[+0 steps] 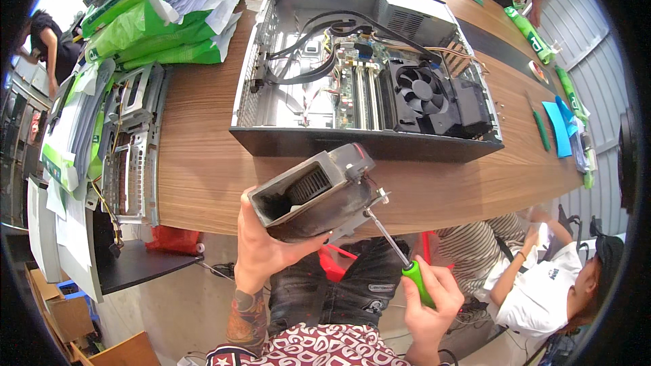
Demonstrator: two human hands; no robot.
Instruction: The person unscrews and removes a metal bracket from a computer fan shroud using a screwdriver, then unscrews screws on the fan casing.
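Below table edge (203,217), screwdriver (400,257) points up-left into blower (319,193)

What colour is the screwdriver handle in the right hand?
Bright green; the screwdriver shows best in the head view.

wooden table (203,156) | open computer case (271,118) | green bags (156,34) | metal bracket (132,142)

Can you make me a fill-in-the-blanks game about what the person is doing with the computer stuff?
1. The left hand holds a grey fan housing above the ____ of the wooden table.
2. The right hand grips a screwdriver with a ____ handle.
3. The open computer case on the table has a black ____ inside.

Missing words: edge; green; fan
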